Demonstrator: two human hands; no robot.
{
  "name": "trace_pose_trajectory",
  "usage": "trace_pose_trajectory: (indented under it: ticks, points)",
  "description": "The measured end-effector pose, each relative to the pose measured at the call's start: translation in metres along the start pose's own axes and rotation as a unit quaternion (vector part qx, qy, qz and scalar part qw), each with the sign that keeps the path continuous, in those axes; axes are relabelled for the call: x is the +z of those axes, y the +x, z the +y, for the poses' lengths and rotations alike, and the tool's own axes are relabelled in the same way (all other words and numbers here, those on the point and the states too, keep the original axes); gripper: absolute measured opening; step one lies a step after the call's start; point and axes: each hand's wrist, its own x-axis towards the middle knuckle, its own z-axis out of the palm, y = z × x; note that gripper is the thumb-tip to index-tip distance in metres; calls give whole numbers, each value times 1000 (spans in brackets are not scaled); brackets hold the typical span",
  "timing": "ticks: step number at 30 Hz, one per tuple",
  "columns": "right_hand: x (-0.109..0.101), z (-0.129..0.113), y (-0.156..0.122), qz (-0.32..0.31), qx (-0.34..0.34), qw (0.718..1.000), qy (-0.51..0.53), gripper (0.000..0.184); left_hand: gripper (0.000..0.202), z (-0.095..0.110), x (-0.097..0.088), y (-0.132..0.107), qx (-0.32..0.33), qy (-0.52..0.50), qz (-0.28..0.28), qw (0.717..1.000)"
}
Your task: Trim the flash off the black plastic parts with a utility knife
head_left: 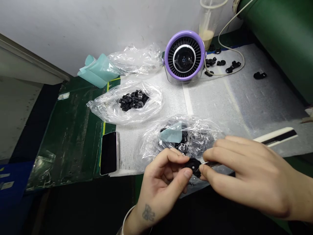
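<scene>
My left hand (163,181) pinches a small round black plastic part (193,165) between thumb and fingers at the table's front edge. My right hand (246,178) is closed on a thin knife-like tool (276,136) with a cream and black handle that sticks out to the right; its tip touches the black part. Just behind both hands lies a clear plastic bag (195,130) with several similar black parts and a teal slip inside.
A second clear bag of black parts (133,99) lies further back left. A purple desk fan (184,57) stands at the back, with loose black parts (221,62) and a cable beside it. A phone (109,152) rests face up at the left. Teal sheets (97,70) lie near the wall.
</scene>
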Motion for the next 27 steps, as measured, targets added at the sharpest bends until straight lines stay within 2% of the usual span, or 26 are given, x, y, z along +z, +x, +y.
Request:
trace_pose_trajectory:
  ticks: [3,6,13,20,27]
  points:
    - [-1,0,0,-6,-15,1000,-8,28,6,-2,-3,1,29,11,-4,999]
    - [-1,-1,0,5,-27,1000,-15,27,14,-1,-4,-1,27,15,-8,999]
    - [3,-6,2,32,-16,999,-20,20,27,1,-1,-4,71,28,-10,997]
    - [2,-8,0,30,-4,999,-28,20,26,2,1,-8,99,68,20,993]
    - [2,-7,1,25,-12,999,-15,22,25,5,2,-9,113,82,19,990]
